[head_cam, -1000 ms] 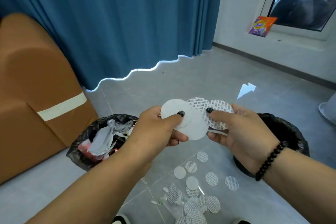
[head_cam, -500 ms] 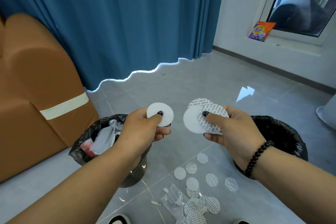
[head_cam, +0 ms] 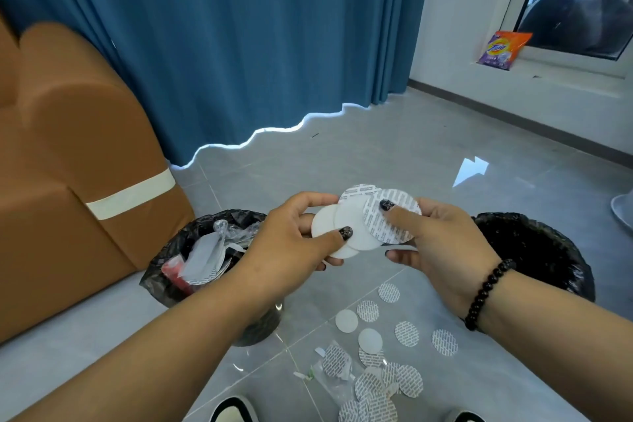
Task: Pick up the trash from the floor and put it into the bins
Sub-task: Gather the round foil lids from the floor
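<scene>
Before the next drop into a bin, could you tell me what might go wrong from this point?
1. The fanned round discs are only pinched at their edges by the left hand and right hand; one could slip out and fall.
2. The hands are over bare floor between the left bin and right bin, so a release here would likely miss both.
3. Loose discs on the floor lie close to the shoes and could be stepped on.

Below your grip, the grey tiled floor (head_cam: 394, 154) carries scattered round seals (head_cam: 368, 310) and a clear wrapper (head_cam: 330, 375). Left of your grip stands the full bin (head_cam: 205, 250); right of it, the second bin (head_cam: 534, 250). A brown sofa (head_cam: 68, 181) sits far left.
</scene>
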{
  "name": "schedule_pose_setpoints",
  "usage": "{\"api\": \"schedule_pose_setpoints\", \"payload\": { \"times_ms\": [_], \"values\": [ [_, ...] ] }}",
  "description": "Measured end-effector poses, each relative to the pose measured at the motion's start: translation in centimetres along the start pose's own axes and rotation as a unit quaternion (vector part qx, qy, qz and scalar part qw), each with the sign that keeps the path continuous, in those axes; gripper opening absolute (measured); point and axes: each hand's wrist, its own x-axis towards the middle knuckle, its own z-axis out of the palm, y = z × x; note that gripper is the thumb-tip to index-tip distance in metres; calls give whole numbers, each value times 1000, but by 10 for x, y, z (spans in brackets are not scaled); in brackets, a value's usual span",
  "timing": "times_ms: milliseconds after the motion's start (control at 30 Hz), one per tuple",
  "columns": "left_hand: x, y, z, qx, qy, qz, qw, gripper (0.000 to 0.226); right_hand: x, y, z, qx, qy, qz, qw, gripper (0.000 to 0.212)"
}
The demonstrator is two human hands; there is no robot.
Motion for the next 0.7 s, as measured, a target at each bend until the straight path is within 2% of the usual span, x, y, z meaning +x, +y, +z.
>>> {"api": "schedule_pose_setpoints", "payload": {
  "times_ms": [100,300,533,700],
  "values": [
    [2,0,-2,-12,4,2,1000,38,2,-2,-3,10,62,-48,997,7],
    [2,0,-2,-7,-7,13,1000,37,4,-3,-6,31,75,-54,995,6],
    [5,-4,1,-46,-6,-7,999,30,3,2,-6,23,-18,2,1000,10],
    [5,-15,13,-26,-39,-16,999,22,-2,14,8,-62,-67,4,996,11]
  ]
}}
